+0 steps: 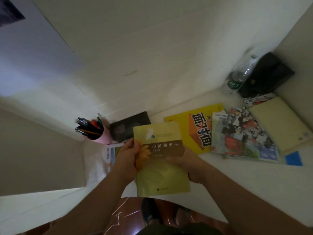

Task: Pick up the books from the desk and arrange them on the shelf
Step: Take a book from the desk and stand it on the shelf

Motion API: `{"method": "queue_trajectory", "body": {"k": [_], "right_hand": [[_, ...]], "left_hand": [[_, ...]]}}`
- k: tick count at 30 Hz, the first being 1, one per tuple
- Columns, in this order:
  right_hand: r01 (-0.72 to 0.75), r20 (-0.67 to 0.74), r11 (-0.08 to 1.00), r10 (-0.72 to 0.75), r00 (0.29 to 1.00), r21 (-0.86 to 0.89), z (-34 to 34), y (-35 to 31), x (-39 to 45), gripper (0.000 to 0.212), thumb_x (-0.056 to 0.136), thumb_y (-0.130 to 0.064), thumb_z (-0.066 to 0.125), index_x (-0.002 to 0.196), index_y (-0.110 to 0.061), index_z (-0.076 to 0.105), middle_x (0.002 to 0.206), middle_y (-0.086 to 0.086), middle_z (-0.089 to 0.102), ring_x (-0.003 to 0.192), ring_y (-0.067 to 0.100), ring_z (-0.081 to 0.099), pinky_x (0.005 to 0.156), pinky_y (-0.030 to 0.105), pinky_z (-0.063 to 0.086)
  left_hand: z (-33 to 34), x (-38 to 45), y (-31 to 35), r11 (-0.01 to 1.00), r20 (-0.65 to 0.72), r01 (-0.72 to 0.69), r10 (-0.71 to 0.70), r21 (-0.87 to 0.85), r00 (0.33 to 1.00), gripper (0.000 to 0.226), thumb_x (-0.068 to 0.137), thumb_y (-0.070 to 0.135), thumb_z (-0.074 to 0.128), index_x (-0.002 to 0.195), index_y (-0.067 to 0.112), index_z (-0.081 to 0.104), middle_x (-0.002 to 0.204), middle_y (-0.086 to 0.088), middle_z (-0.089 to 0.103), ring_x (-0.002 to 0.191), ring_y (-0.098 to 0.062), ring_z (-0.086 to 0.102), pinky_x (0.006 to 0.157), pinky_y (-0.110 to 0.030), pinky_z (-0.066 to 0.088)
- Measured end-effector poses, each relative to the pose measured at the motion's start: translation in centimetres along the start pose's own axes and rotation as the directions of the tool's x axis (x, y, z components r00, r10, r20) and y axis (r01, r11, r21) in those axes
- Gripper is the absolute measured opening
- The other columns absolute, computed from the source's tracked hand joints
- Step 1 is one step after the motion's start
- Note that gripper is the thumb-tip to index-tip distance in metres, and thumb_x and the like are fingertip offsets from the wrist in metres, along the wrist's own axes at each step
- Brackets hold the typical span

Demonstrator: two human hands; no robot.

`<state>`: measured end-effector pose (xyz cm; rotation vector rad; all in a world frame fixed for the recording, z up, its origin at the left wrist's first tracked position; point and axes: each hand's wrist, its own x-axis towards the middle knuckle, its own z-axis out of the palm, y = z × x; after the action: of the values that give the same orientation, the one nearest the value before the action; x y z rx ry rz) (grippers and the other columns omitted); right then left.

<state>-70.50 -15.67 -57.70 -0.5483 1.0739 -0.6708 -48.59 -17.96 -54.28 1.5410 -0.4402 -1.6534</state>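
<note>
A pink pen cup filled with pens is seen at the far left, with a dark box just beside it on the right. A clear plastic bottle and a black case are found at the far right.

Glossy paper green book, clear plastic bottle, smooth white desk, polished floor
</note>
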Motion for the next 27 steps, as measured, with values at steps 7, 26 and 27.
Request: {"method": "queue_trajectory", "body": {"k": [7,26,27], "right_hand": [[-0.003,-0.226,0.997,-0.016,0.974,-0.082,-1.2,3.0,-0.9,0.055,0.082,0.000,0.084,0.130,-0.018,0.064,0.116,0.007,0.078,0.103,0.029,0.077,0.090,0.057,0.062],[0.052,-0.471,0.985,0.033,0.882,0.167,-8.3,4.9,-2.4,0.055,0.084,0.008,0.076,0.132,-0.018,0.065,0.120,0.016,0.076,0.104,0.043,0.074,0.089,0.067,0.058],[0.056,-0.449,0.983,0.029,0.893,0.175,-7.9,4.8,-2.3,0.056,0.085,0.009,0.076,0.133,-0.016,0.064,0.120,0.017,0.075,0.105,0.044,0.074,0.089,0.066,0.059]], "left_hand": [[-0.2,1.8,-3.5,0.983,0.041,0.172,-0.175,0.072,0.984,0.029,0.108,0.022,0.055,0.134,0.015,0.064,0.121,-0.015,0.075,0.113,-0.039,0.071,0.100,-0.064,0.055],[-5.4,5.7,-5.8,-0.256,0.328,-0.352,-0.133,0.900,0.935,0.113,0.075,0.065,0.076,0.163,0.046,0.009,0.167,-0.007,-0.001,0.152,-0.043,0.007,0.120,-0.065,0.029],[-4.7,5.6,-5.4,-0.138,0.280,-0.301,-0.153,0.943,0.948,0.100,0.082,0.066,0.065,0.163,0.047,0.010,0.167,0.000,-0.005,0.153,-0.038,0.000,0.123,-0.060,0.024]]}}
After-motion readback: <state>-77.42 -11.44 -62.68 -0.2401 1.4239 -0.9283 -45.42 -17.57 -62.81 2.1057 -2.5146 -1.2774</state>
